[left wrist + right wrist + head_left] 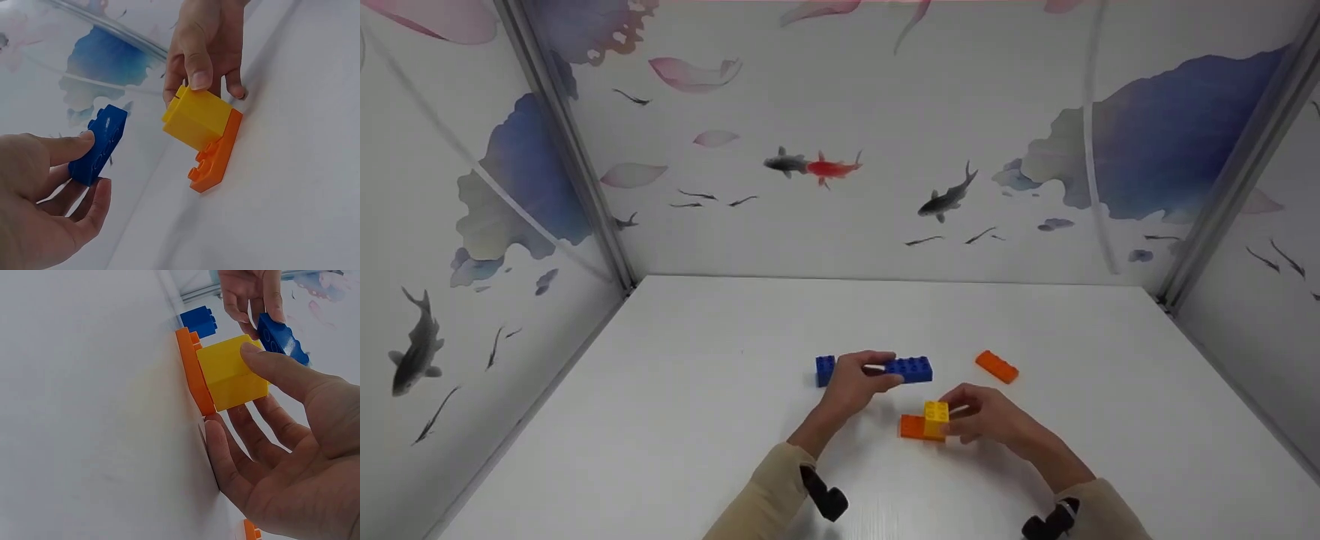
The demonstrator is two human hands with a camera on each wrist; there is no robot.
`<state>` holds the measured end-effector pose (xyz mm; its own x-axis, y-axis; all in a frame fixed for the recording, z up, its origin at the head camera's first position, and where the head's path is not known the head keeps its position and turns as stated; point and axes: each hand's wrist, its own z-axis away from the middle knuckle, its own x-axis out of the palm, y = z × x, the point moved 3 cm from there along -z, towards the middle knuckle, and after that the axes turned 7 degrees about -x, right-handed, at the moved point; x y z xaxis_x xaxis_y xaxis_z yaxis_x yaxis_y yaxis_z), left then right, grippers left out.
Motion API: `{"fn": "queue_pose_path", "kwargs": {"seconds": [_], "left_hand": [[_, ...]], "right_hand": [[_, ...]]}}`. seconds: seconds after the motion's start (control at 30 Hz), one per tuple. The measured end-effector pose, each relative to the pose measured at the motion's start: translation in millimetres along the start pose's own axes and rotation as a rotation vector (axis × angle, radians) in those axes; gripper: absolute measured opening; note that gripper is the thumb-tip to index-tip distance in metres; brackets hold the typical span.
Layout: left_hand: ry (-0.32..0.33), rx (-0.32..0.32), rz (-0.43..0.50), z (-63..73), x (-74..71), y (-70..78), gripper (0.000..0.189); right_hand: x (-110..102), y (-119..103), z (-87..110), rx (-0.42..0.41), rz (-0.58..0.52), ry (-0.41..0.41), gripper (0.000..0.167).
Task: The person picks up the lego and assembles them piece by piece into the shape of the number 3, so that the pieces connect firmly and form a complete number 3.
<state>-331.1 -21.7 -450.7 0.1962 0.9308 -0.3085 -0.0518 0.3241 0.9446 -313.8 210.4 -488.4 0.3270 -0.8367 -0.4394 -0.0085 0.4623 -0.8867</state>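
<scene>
In the left hand [855,386] a long blue brick [910,369] is pinched between thumb and fingers, raised off the table. The right hand [986,416] grips a tall yellow block [936,420], thumb on one side and fingers on the other. That block sits upright on one end of a flat orange brick [913,427], whose other studs stay bare. In the left wrist view the blue brick [98,145] is apart from the yellow block [197,115]. The right wrist view shows the right fingertips [218,436] low beside the orange brick [194,374].
A second blue brick [825,371] stands on the white table [697,450] just left of the left hand. Beyond the right hand lies another orange brick [997,366]. Printed panels [847,97] wall the table at the back and sides.
</scene>
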Motion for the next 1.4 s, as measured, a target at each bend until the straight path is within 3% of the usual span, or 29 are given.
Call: {"fn": "queue_pose_path", "kwargs": {"seconds": [0.23,0.63,1.07,1.4], "left_hand": [[-0.067,0.000,0.024,6.9,3.9,-6.8,0.040],[-0.160,0.020,0.149,12.4,16.1,-19.4,0.043],[-0.191,0.018,0.129,13.4,23.2,-23.7,0.042],[-0.176,0.049,0.125,13.5,26.7,-25.0,0.043]], "right_hand": [[-0.5,2.1,-0.5,-0.003,-0.005,-0.016,0.045],[-0.5,1.1,-0.7,-0.041,-0.030,-0.065,0.044],[-2.0,0.5,0.9,-0.050,-0.045,-0.060,0.038],[-2.6,-0.1,0.6,-0.052,-0.052,-0.058,0.034]]}}
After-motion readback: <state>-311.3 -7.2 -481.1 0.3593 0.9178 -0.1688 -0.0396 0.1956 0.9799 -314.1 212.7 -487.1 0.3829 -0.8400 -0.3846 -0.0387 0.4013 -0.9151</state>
